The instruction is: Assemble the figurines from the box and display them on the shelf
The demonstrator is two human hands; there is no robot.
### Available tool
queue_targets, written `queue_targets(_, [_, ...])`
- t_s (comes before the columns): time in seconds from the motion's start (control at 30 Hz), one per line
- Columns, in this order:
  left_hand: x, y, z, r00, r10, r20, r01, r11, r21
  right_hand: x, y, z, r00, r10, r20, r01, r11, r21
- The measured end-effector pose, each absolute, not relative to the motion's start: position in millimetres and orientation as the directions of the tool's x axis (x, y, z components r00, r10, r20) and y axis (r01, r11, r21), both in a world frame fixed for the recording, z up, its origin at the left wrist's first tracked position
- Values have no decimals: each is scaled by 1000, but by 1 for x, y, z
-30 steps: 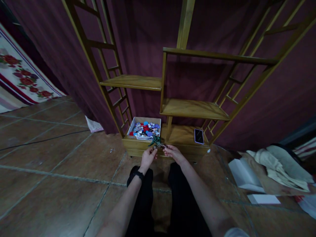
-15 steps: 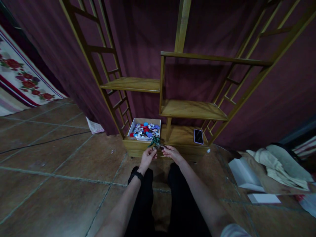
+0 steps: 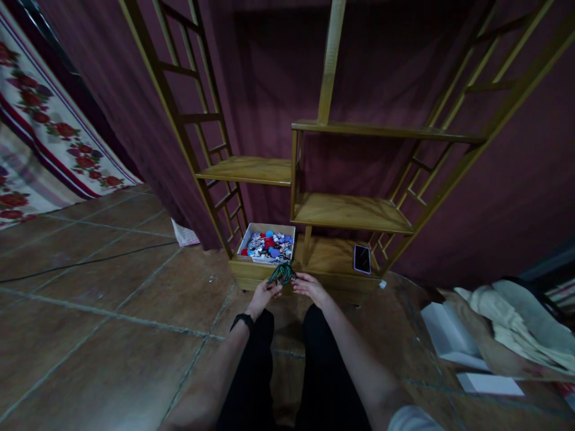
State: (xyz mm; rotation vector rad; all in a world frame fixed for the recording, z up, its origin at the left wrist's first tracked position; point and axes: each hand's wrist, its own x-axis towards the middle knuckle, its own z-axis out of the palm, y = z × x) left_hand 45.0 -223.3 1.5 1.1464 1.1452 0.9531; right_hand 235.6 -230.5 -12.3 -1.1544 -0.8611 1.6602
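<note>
Two bare hands at a wooden shelf unit (image 3: 354, 212), as seen by a bystander. The dark green bundle (image 3: 282, 273) lies between the hands, just in front of the lower board's (image 3: 335, 254) front edge and near the front right corner of the open box (image 3: 283, 229). Left hand (image 3: 265, 293): thumb and fingers pinched on the bundle's lower left end; dark band (image 3: 243, 321) at the wrist. Right hand (image 3: 312, 288): fingers extended to the bundle's right end; whether they grip it or only touch it, I cannot tell.

Change over the last second: the brownish part formerly stretched between the fingertips no longer shows, and green now spans most of the gap. This suggests that the piece has been turned or gathered, and that its handling is unfinished.

Surroundings: the box, filled with small red, blue, purple and white pieces (image 3: 269, 242), occupies the lower board's left end; a phone (image 3: 362, 259) lies near its right edge, well apart from the hands.
</note>
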Motion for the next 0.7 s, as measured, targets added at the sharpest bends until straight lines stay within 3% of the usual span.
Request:
queue_targets(0.2, [44,-221,3,168,961,-220,27,218,976,235,-227,-13,-174,934,-312,-286,-352,-891])
queue_targets(0.7, [65,-229,8,271,953,-135,-3,142,990,239,-225,-15,-122,935,-334,-278,-355,-892])
